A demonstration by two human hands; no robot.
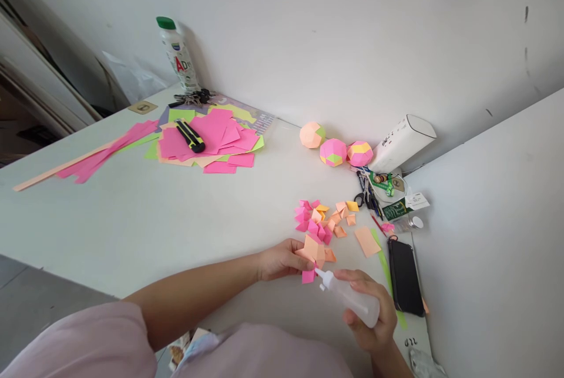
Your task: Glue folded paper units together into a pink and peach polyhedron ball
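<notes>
My left hand [282, 259] pinches a folded paper model [314, 248], mostly peach, with a pink flap [308, 276] at its lower side. In my right hand [374, 301] is a white squeeze glue bottle [355, 298], tilted so that its narrow nozzle points at the pink flap. The nozzle tip is at or very near the paper; whether it touches I cannot tell. Just beyond my left hand lie several small folded pink pieces [304, 216] and peach pieces [339, 222], with a few yellow ones among them.
Three finished paper balls [333, 152] sit by the wall beside a white box [403, 143]. Scissors [362, 193], a phone [405, 277] and a peach sheet [367, 241] lie at right. Leftward are a paper pile [220, 137], a cutter [190, 134], strips [110, 151], keys [194, 97] and a bottle [178, 57].
</notes>
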